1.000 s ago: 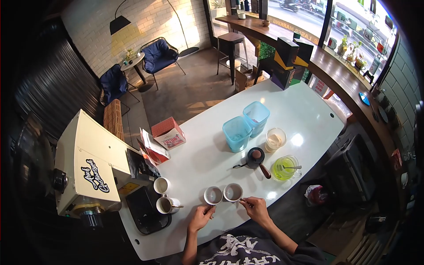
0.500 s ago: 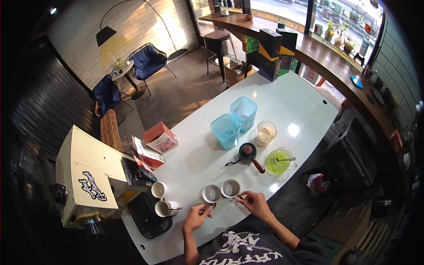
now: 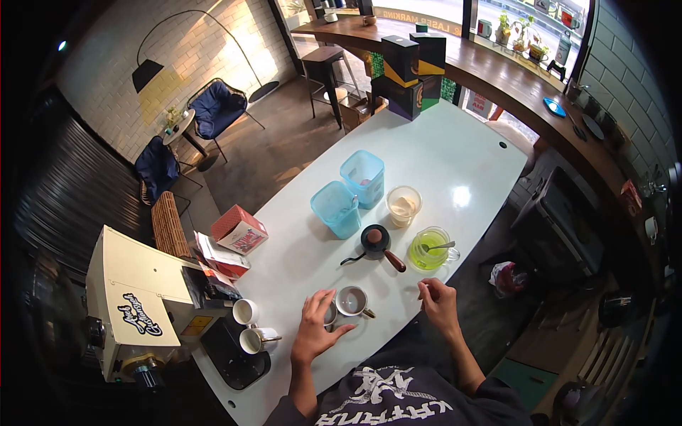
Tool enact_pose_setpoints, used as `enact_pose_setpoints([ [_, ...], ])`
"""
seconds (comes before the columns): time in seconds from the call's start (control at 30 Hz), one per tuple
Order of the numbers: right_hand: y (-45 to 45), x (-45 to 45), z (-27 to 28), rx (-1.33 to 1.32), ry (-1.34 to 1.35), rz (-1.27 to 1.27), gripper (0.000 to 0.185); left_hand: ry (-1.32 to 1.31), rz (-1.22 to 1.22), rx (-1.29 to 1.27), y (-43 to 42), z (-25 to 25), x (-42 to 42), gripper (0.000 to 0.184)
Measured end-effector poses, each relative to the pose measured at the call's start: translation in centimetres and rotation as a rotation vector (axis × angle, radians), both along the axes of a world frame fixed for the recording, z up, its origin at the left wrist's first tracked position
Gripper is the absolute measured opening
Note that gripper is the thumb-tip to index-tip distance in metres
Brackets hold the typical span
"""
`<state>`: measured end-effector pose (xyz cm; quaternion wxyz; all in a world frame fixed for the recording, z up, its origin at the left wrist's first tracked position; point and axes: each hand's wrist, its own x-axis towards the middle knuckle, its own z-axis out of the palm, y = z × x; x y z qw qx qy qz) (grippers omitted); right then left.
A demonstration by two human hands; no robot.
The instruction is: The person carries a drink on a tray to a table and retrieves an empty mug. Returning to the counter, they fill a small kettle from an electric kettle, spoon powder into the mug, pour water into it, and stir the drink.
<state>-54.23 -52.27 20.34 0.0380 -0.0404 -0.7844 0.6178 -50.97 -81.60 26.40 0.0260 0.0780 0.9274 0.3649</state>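
Observation:
My left hand (image 3: pixel 316 330) is over the left white cup (image 3: pixel 331 313), thumb and fingers spread apart, and it hides much of that cup. Whether it touches the cup I cannot tell. Close beside stands a second cup (image 3: pixel 352 302), upright, with its handle toward me. My right hand (image 3: pixel 440 305) is raised near the table's front edge, fingers curled together with nothing visible in them. Ahead of it is a clear mug of green liquid (image 3: pixel 427 257) with a spoon in it. A small dark pot (image 3: pixel 374 242) with a wooden handle and thin spout stands left of that mug.
Two blue plastic containers (image 3: pixel 335 213) and a cup of beige contents (image 3: pixel 403 206) stand farther back. On the left are two more white cups (image 3: pixel 251 341), a cream machine (image 3: pixel 131 305) and a red box (image 3: pixel 241 228). Black boxes (image 3: pixel 401 60) are stacked at the far end.
My right hand has left the right cup's handle and moved right. My left hand has gone from the left cup's handle to over that cup, fingers spreading. The camera view has shifted.

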Motion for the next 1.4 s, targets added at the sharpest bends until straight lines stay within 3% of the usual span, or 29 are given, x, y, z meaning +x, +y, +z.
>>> enact_pose_setpoints([
  [0.07,0.7,0.1,-0.5,-0.001,0.004,-0.031,0.014,-0.022,-0.106,-0.260,1.0,0.0,-1.0,0.098],
  [0.2,1.5,0.1,-0.7,-0.008,-0.022,-0.076,0.014,-0.102,-0.145,-0.285,1.8,-0.7,-2.3,0.103],
  [0.3,1.8,0.1,-0.9,-0.010,-0.019,-0.075,0.014,-0.090,-0.152,-0.352,2.0,-1.6,-3.3,0.100],
  [0.67,1.5,-1.1,-0.9,0.074,0.017,0.010,0.013,-0.006,-0.154,-0.229,3.2,-2.3,-4.8,0.084],
  [0.77,1.1,-1.7,-0.9,0.129,0.048,0.045,0.016,-0.086,-0.111,-0.234,4.1,-1.6,-5.3,0.082],
  [0.9,0.1,-2.4,-0.4,0.092,0.030,0.105,0.036,-0.046,-0.131,-0.191,4.4,-1.3,-5.9,0.079],
  [0.97,-0.5,-2.8,-0.4,0.068,-0.012,0.149,0.044,-0.176,-0.137,-0.167,4.6,-0.6,-5.9,0.081],
  [1.03,-1.0,-3.2,-1.0,0.083,0.102,0.192,0.056,-0.121,-0.121,-0.146,4.3,-1.9,-5.4,0.084],
  [1.2,-2.2,-4.0,-1.5,0.052,0.118,0.223,0.062,0.026,-0.105,-0.163,3.8,-1.3,-4.4,0.099],
  [1.4,-2.6,-4.8,-2.5,0.038,0.103,0.194,0.068,-0.054,0.009,-0.231,1.1,1.1,-3.0,0.105],
])
